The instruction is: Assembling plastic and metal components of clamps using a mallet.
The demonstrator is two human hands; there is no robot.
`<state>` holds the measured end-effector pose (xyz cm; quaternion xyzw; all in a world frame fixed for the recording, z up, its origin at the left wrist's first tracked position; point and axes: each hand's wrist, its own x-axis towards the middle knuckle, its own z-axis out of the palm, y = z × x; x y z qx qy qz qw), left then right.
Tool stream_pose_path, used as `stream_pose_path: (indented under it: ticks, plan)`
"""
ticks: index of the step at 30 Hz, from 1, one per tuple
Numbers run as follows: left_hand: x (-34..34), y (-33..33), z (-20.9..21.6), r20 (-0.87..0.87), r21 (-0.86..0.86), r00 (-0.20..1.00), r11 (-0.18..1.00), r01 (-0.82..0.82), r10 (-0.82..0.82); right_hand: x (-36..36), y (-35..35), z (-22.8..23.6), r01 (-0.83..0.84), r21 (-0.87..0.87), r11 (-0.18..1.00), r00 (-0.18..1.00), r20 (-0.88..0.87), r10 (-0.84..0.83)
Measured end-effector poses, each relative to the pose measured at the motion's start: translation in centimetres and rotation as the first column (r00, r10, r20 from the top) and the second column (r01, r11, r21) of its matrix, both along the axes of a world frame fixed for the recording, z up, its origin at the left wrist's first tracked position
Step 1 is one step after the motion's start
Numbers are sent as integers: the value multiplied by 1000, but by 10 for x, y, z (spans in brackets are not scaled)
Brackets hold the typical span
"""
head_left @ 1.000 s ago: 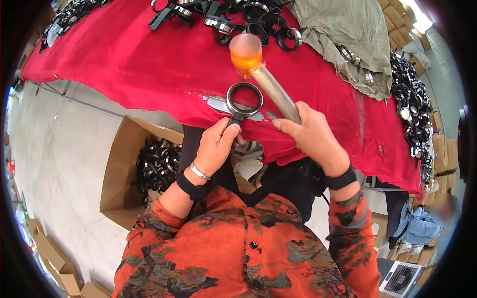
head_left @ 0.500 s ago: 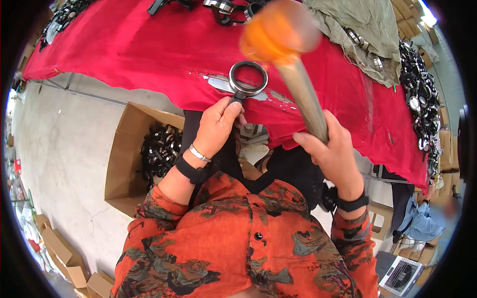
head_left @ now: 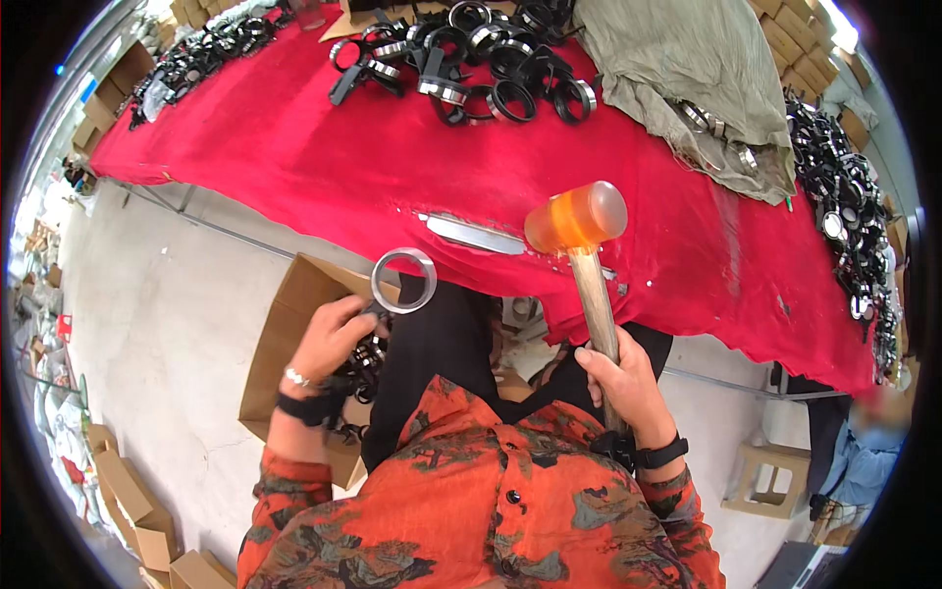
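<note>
My left hand (head_left: 329, 344) is closed on the short dark stem of a metal ring clamp (head_left: 428, 285), a silver band on a black handle. It hovers over the inner edge of an open cardboard box (head_left: 280, 329) at my left knee, where several similar black and silver pieces lie. In my right hand (head_left: 628, 391), fingers wrap the wooden handle of a mallet (head_left: 577, 220) with a translucent orange head. The mallet stands upright, its head above the table's front edge, close to a bare metal strip (head_left: 476, 235) showing through the red cloth.
A red cloth (head_left: 324, 167) covers the table. Ring clamps (head_left: 491, 59) are heaped at its far middle, with another pile (head_left: 844, 216) along the right. A grey-green cloth (head_left: 687, 59) partly covers more pieces. To the right, a person in blue (head_left: 863, 461) sits near a plastic stool (head_left: 770, 479).
My left hand has carried the ring clamp left and down, from the metal strip to the box. The mallet has dropped lower and nearer to me. My view has tilted up.
</note>
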<state>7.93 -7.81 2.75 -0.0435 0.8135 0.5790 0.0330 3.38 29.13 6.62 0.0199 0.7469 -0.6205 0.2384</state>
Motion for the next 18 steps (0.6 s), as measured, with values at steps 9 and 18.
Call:
stream_pose_path:
  ticks: [9,18]
  plan:
    - [-121,3,79,-554,-469,831,843,-265,-46,0,4,-9,-6,-61,998,1000,8,7]
    - [-282,2,109,-216,-883,934,466,-62,-285,8,0,-7,22,-49,999,1000,16,-21]
